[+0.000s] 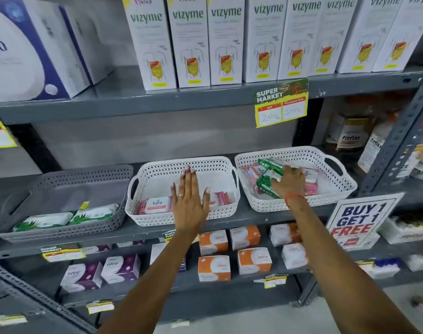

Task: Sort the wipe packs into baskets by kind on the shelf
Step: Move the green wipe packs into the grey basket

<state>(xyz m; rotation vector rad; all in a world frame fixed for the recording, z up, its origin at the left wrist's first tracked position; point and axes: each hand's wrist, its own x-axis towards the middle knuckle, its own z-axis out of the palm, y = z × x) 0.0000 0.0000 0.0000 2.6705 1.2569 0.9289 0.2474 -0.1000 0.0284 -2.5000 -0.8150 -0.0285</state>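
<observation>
Three baskets stand in a row on the middle shelf. The grey basket (61,179) on the left holds two green-and-white wipe packs (68,216). The middle white basket (181,165) holds pink wipe packs (155,205). My left hand (190,201) hovers flat over its front, fingers spread, holding nothing. The right white basket (297,154) holds mixed pink wipe packs (250,173) and green wipe packs (269,175). My right hand (288,182) is inside it, closed on a green pack.
White Vizyme boxes (188,44) line the shelf above, with a yellow price tag (281,103) hanging from its edge. Orange and purple boxes fill the shelf below (214,267). A "Buy 1 Get 1 Free" sign (360,220) stands right of the baskets. Bottles (350,133) stand behind.
</observation>
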